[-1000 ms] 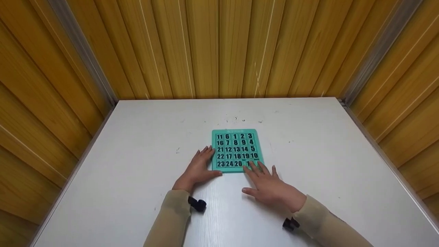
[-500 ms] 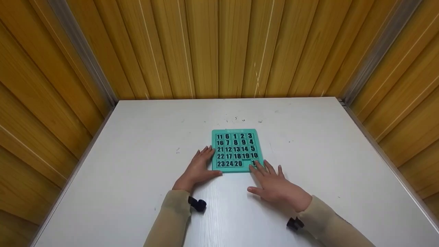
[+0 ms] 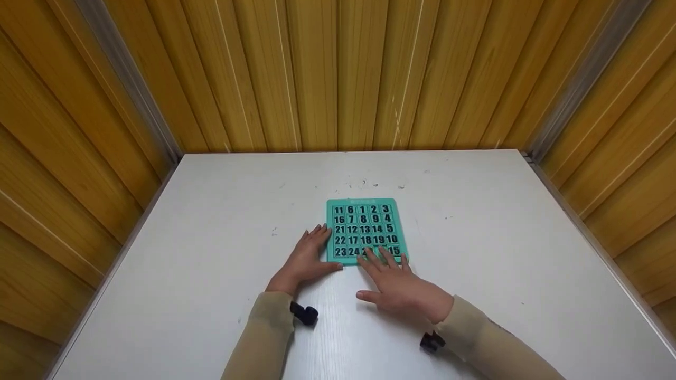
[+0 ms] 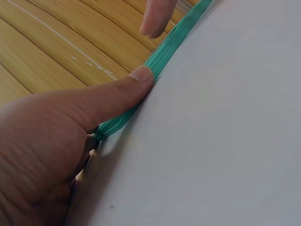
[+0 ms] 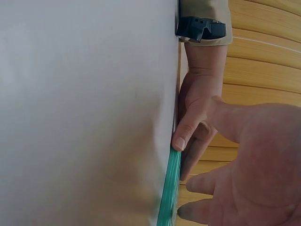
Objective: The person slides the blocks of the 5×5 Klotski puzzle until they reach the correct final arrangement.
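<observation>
A green number slide puzzle lies flat on the white table, its tiles marked with black numbers. My left hand holds its near left corner, with the fingers along the left side and the thumb against the near edge. In the left wrist view the thumb presses the green rim. My right hand is spread over the near edge, fingertips on the bottom row around the 20 tile, which is partly covered. Tile 15 sits in the near right corner. The fingers hide the spot between 20 and 15.
The white table carries a few small dark marks beyond the puzzle. Yellow wood-patterned walls stand at its back and both sides. A black wrist camera is strapped to each sleeve.
Tile 15 slid right into the near right corner early on. My right hand first moved right with it, then back left onto the 20 tile. The left hand stays put.
</observation>
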Available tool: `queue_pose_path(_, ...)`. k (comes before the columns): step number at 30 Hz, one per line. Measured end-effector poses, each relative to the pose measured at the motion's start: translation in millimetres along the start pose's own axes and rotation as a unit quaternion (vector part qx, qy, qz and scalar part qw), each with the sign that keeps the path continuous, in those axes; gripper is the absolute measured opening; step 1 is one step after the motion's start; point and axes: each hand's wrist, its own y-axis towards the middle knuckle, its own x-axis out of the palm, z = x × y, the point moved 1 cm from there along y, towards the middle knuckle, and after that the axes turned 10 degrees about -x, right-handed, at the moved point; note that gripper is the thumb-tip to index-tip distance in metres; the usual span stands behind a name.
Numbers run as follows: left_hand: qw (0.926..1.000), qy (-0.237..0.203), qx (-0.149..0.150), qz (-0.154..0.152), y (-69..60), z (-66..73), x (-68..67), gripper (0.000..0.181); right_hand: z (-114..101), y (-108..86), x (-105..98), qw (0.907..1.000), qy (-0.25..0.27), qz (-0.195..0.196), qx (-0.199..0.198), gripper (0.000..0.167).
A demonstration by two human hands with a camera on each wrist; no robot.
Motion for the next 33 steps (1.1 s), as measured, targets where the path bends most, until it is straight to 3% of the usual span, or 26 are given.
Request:
queue_pose_path(11,1.0,-0.005,0.008,-0.002,0.2,1.4,-3.0,0.098,13,-8.4,-2,0.9999,-0.009,0.006,0.006,0.085)
queue_pose_path(19,1.0,-0.002,-0.008,-0.005,-0.3,1.3,-1.2,0.098,20,-16.1,-4,0.9998,-0.012,0.012,0.006,0.087)
queue_pose_path(25,1.0,-0.002,0.002,-0.002,-0.6,1.3,-1.7,0.098,15,-14.5,-5,0.9998,-0.009,0.013,0.012,0.087)
queue_pose_path(33,1.0,-0.002,0.009,0.001,-1.5,1.5,-2.4,0.097,-4,-0.1,-3,0.9998,-0.003,0.006,-0.017,0.087)
